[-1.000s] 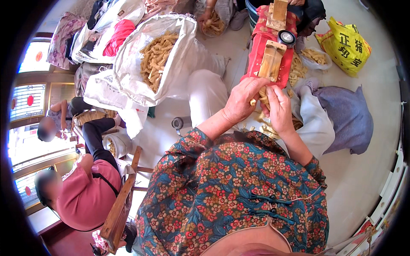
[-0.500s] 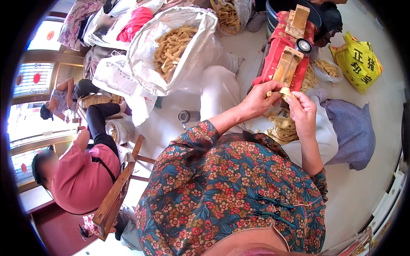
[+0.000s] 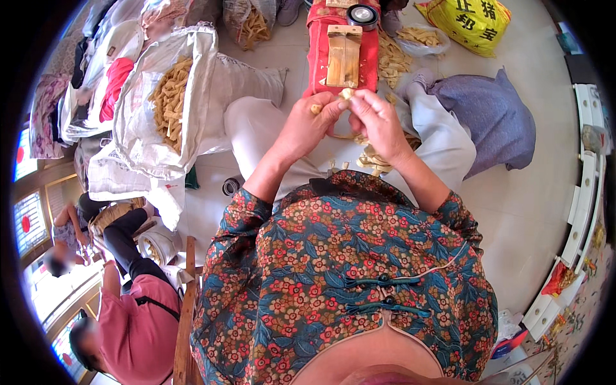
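My left hand point(image 3: 308, 125) and my right hand point(image 3: 380, 125) meet over the near end of a red-covered bench point(image 3: 319, 64). Between their fingertips they pinch a folded pale yellow strip point(image 3: 346, 94). The end of a second yellow piece point(image 3: 316, 109) pokes out of my left fist. Just beyond my fingers lies a wooden block point(image 3: 343, 58) with crumbs at its near edge. Below my right hand, several flat yellow strips point(image 3: 373, 159) lie in a loose heap between my legs, partly hidden by my wrist.
A white woven sack point(image 3: 208, 83) of tan folded pieces point(image 3: 170, 106) stands at left. A round black-rimmed object point(image 3: 362, 17) sits beyond the block. More strips point(image 3: 393, 61) and a yellow bag point(image 3: 467, 25) are at far right. A person in pink point(image 3: 141, 321) sits lower left.
The view has turned, so the bench and sacks appear further left and higher. My hands stay together on the strip, with the fingertips now closer in around it.
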Action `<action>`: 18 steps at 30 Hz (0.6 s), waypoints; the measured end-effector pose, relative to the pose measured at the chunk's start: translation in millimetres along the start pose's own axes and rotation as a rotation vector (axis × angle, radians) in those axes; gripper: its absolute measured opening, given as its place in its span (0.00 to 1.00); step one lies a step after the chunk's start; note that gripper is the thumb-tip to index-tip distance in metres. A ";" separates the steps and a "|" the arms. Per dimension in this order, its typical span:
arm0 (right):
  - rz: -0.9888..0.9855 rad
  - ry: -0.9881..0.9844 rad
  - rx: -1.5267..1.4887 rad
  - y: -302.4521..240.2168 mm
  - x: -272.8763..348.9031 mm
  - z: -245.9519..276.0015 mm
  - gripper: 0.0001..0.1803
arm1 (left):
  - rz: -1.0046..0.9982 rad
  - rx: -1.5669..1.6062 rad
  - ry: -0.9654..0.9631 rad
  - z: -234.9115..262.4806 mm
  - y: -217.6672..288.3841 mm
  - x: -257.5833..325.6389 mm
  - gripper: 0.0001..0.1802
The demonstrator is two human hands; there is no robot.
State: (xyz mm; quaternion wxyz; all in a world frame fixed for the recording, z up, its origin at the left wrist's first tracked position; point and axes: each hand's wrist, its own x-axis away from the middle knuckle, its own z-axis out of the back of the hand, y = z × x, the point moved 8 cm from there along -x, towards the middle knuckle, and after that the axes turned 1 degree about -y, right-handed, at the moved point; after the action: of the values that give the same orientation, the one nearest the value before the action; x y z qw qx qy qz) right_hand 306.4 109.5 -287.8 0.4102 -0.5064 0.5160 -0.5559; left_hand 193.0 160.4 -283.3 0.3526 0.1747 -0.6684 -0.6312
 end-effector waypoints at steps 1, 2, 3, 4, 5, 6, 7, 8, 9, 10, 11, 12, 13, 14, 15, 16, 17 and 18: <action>-0.031 0.014 -0.080 6.2 -3.4 4.7 0.14 | 0.061 0.062 -0.035 -1.2 -4.5 -1.1 0.16; -0.100 0.016 -0.219 14.4 -5.9 12.0 0.13 | 0.026 0.273 0.022 4.6 -1.8 -3.4 0.14; -0.169 0.013 -0.360 21.7 -6.8 20.0 0.13 | -0.009 0.483 0.085 11.6 0.7 -4.1 0.13; -0.237 0.008 -0.501 28.0 -5.1 24.8 0.12 | -0.045 0.693 0.149 19.6 3.1 -3.7 0.13; -0.214 0.030 -0.528 28.1 -2.8 33.3 0.11 | -0.071 0.774 0.205 30.9 11.0 -4.8 0.12; -0.201 0.047 -0.506 26.2 -1.2 36.4 0.11 | -0.079 0.832 0.181 42.0 9.5 -8.6 0.13; -0.188 0.065 -0.484 22.4 -0.1 38.4 0.11 | -0.055 0.717 0.145 43.5 8.6 -7.5 0.13; -0.176 0.076 -0.460 19.9 -0.5 37.0 0.11 | -0.034 0.603 0.114 41.8 14.3 -2.4 0.13; -0.145 0.073 -0.449 19.3 -2.3 33.5 0.12 | 0.034 0.464 0.058 30.4 12.0 0.7 0.14; -0.100 0.093 -0.301 14.0 -1.8 31.9 0.13 | 0.100 0.323 0.000 15.4 9.3 3.3 0.15; -0.052 0.099 -0.154 4.8 -1.5 26.0 0.14 | 0.193 0.247 -0.040 0.8 7.5 8.2 0.17; -0.002 0.103 -0.011 -2.3 -0.8 19.5 0.14 | 0.190 0.276 -0.085 -9.7 0.2 7.9 0.17; 0.087 0.086 0.105 -10.7 1.0 12.2 0.15 | 0.156 0.211 -0.056 -12.9 -1.0 8.4 0.16; 0.175 0.098 0.135 -15.5 4.5 9.4 0.14 | 0.123 0.148 -0.035 -16.5 1.1 9.4 0.15; 0.262 0.110 0.164 -18.6 8.7 6.5 0.14 | 0.064 0.080 -0.022 -16.6 4.1 9.2 0.15; 0.349 0.122 0.193 -23.4 12.5 3.8 0.14 | 0.004 0.011 -0.009 -16.3 6.5 9.4 0.15; 0.342 0.108 0.199 -26.6 13.7 1.6 0.14 | -0.055 -0.056 0.000 -16.7 9.0 9.9 0.15; 0.289 0.093 0.128 -20.6 11.7 0.3 0.15 | -0.054 -0.048 0.000 -16.8 7.4 10.1 0.15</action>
State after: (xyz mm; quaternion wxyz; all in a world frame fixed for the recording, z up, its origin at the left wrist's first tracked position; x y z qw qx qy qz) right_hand 306.3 100.7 -265.7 0.4929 -0.3736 0.5655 -0.5455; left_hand 199.2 142.6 -274.3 0.3396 0.1840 -0.6480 -0.6564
